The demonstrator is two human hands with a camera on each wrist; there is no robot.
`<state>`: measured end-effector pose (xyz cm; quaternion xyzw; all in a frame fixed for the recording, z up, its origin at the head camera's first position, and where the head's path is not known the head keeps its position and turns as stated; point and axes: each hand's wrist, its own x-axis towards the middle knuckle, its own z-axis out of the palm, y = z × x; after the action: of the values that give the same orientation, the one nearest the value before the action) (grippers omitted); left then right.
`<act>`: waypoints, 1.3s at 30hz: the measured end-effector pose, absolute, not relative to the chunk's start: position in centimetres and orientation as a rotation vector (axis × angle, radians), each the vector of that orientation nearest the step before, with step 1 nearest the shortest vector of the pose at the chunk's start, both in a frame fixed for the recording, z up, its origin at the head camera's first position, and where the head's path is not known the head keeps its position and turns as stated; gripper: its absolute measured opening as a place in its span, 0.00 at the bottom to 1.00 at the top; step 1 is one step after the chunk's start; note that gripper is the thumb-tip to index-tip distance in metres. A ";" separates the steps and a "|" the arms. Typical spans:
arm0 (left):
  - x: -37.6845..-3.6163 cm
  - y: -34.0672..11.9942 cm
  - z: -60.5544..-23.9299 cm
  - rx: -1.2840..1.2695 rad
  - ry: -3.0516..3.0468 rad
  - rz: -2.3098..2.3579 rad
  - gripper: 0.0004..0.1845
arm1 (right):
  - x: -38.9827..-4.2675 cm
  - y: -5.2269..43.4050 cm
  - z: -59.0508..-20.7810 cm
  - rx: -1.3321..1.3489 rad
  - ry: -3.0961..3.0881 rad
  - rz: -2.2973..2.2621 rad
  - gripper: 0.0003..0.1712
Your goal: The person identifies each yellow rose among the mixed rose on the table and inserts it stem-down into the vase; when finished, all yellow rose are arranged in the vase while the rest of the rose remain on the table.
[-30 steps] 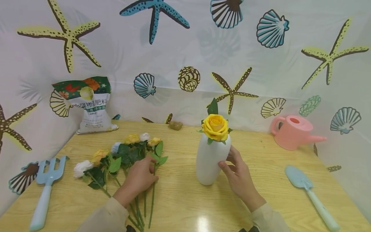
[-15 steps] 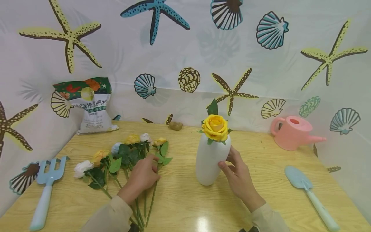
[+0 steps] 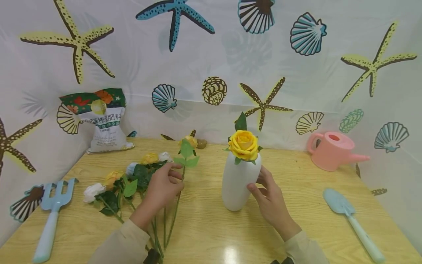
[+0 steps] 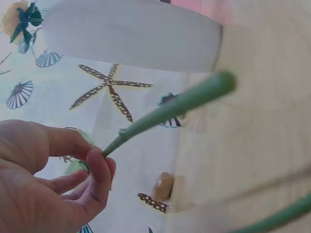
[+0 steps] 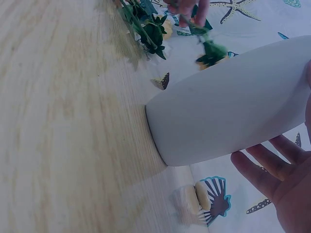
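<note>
A white vase (image 3: 239,181) stands mid-table with one yellow rose (image 3: 244,145) in its neck. My right hand (image 3: 268,196) rests against the vase's right side with loosely spread fingers (image 5: 265,167); the vase (image 5: 228,109) fills the right wrist view. My left hand (image 3: 163,187) pinches the green stem (image 4: 170,109) of a small yellow rose (image 3: 190,141), lifted and tilted toward the vase. The rest of the flowers (image 3: 132,176), yellow, white and pale blue, lie in a heap on the table to the left.
A fertiliser bag (image 3: 100,119) leans at the back left, a blue hand fork (image 3: 52,216) lies at the left edge. A pink watering can (image 3: 333,150) and a blue trowel (image 3: 352,220) sit on the right. A small stone (image 3: 202,143) lies by the back wall.
My left hand has taken one rose stem out of the heap and raised it, so its bloom now stands up near the stone. The right hand and vase have stayed put.
</note>
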<state>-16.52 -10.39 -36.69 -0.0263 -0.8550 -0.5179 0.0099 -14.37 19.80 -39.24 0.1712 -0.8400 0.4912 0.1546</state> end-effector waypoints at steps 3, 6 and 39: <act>-16.4 -10.1 -35.8 -0.085 -2.538 -1.767 0.25 | -14.4 19.8 -39.3 0.490 -2.408 1.409 0.35; -16.2 -9.6 -34.9 -0.079 -2.420 -1.863 0.26 | -14.4 19.8 -39.3 0.494 -2.404 1.407 0.35; -18.5 -1.8 -25.0 -0.264 -1.122 -2.131 0.25 | -14.3 20.2 -39.0 0.517 -2.384 1.418 0.34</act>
<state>-18.47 -1.79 -24.99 -0.1019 -0.4334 -0.8235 0.3516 -14.31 20.16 -39.01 0.1810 -0.8341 0.4960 0.1594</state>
